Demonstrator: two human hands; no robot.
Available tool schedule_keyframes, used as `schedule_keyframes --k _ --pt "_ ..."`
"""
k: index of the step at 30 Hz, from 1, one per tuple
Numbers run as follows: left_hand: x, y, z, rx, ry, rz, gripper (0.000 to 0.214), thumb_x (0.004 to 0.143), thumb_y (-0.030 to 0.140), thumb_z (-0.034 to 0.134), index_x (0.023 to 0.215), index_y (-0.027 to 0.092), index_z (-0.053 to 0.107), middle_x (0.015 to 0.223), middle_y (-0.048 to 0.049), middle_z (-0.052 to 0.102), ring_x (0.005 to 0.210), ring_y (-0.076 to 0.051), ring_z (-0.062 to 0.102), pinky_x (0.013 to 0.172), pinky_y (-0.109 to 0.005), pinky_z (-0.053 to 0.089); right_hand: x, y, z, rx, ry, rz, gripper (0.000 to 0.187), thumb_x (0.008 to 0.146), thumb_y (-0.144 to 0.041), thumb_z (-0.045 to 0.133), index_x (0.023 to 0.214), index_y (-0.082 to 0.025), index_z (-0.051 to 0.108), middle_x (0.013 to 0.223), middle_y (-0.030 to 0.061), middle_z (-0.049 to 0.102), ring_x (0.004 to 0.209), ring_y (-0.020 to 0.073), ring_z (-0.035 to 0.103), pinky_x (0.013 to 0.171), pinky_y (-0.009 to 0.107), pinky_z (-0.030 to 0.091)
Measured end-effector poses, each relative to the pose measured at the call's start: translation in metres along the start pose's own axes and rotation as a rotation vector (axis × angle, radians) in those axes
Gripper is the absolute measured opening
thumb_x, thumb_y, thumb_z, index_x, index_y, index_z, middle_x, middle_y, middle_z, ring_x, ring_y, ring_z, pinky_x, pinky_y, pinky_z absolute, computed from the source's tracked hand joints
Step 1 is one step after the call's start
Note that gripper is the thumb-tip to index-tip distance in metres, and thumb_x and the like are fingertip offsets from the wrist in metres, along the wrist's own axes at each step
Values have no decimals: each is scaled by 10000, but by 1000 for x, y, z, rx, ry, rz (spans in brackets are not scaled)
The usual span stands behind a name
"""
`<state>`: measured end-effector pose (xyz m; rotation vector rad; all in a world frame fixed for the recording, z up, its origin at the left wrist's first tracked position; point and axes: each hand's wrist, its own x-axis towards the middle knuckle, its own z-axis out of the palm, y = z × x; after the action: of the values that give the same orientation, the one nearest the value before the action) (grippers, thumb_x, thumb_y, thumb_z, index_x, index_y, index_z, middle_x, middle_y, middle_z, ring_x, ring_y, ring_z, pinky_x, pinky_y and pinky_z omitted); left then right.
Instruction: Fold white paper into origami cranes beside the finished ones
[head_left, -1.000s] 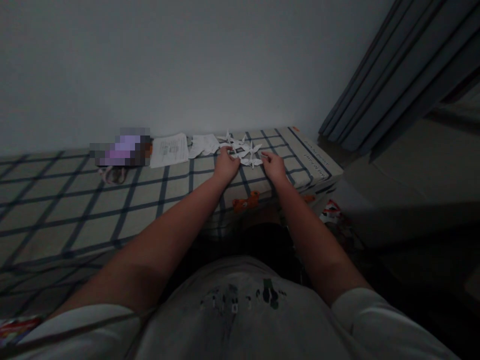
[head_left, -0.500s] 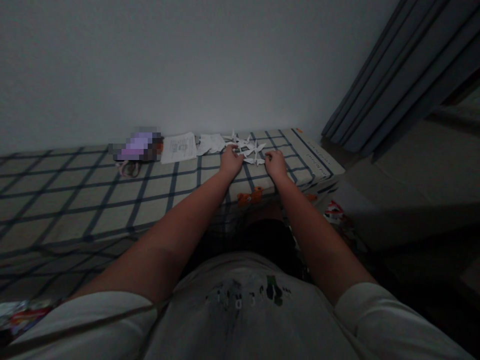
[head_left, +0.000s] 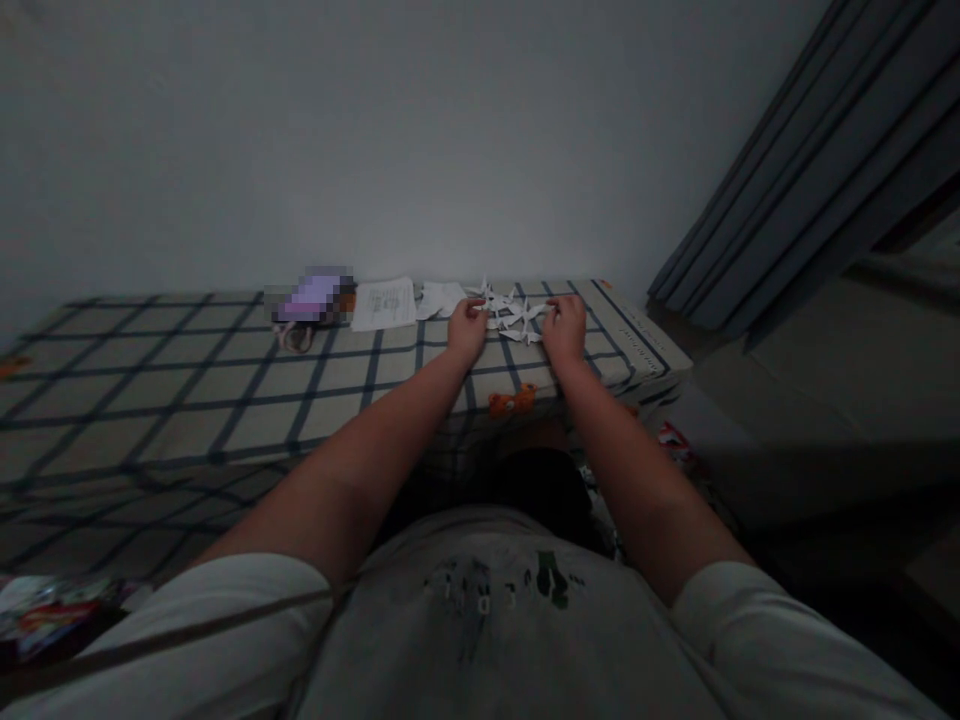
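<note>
Several white folded paper cranes [head_left: 526, 316] sit grouped on the checked cloth [head_left: 405, 370], between my two hands. My left hand [head_left: 468, 332] rests at the left side of the group, fingers curled and thumb and index close together by the paper; what is between them is too small to make out. On the right, my right hand [head_left: 566, 330] has its fingertips closed on the wing of a paper crane. One more crane lies nearest me, just below the middle of the group.
Left of the cranes lie a crumpled white paper [head_left: 440, 298], a printed sheet [head_left: 384, 304] and a blurred purple item [head_left: 313, 297] with a pinkish loop. The cloth's front edge bears an orange bear print [head_left: 512, 400]. A wall rises behind, and a grey curtain [head_left: 765, 170] hangs at right.
My right hand has moved up and slightly right, onto the crane's wing. My left hand stays at the group's left side. The whole view has shifted a little.
</note>
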<state>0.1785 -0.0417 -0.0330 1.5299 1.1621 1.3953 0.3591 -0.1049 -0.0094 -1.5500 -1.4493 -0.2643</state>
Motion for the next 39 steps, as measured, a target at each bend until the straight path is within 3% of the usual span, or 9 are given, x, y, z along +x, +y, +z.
schedule_keyframes --k 4,9,15,20,23,26,29,33,39 --pt "0 2 -27 184 58 139 205 872 170 575 1063 170 649 750 11 525 729 -153 522 737 -259 420 14 -34 3 47 20 -126 313 865 -59 401 1017 -120 668 1105 173 602 1123 271 533 1055 398 403" --pt "6 -2 -78 429 111 294 228 869 179 544 1060 163 668 858 -51 603 864 -199 569 853 -299 437 16 -87 27 54 -122 -365 296 883 -73 418 1023 -140 669 1114 152 597 1123 274 514 1037 404 408" --pt "16 -18 -145 813 69 326 340 792 159 581 1111 133 696 1228 -177 623 1201 -323 543 1081 -421 387 7 -145 73 68 -280 -486 304 884 -65 437 1066 -118 675 1165 160 603 1138 280 514 1043 410 418" --pt "17 -30 -187 1046 -30 240 591 792 262 619 1360 101 602 1475 -202 519 1349 -353 490 1151 -440 354 -1 -186 115 82 -411 -481 400 888 -54 414 1220 -111 631 1275 158 600 1217 270 524 1064 390 439" --pt "14 -32 -197 1125 -79 109 723 869 431 562 1485 62 475 1558 -230 435 1415 -355 445 1170 -438 342 -3 -197 140 56 -501 -456 498 899 -36 360 1336 -125 580 1378 139 584 1279 254 527 1100 395 427" --pt "10 -31 -198 1130 -96 68 716 901 492 507 1494 92 478 1416 -226 589 1304 -372 554 1081 -473 427 -5 -195 158 38 -591 -428 583 901 -26 349 1459 -124 487 1489 116 534 1369 225 488 1156 374 383" --pt "6 -30 -196 1140 -64 137 624 902 427 521 1465 159 534 1344 -197 647 1248 -364 588 1023 -470 457 -11 -186 167 47 -661 -432 620 897 -20 361 1502 -123 450 1560 98 478 1428 188 444 1199 335 329" --pt "3 -31 -195 1151 -59 190 513 911 309 489 1383 155 618 1257 -179 696 1191 -346 617 983 -450 476 -18 -175 170 -10 -681 -431 556 943 -150 460 1496 -89 468 1544 134 495 1422 231 460 1207 360 322" --pt "5 -35 -194 1121 -23 207 444 897 213 476 1292 147 668 1236 -160 698 1171 -315 617 994 -432 478 -16 -172 173 -75 -743 -490 500 972 -410 499 1378 -138 606 1344 157 646 1259 296 586 1070 411 458"
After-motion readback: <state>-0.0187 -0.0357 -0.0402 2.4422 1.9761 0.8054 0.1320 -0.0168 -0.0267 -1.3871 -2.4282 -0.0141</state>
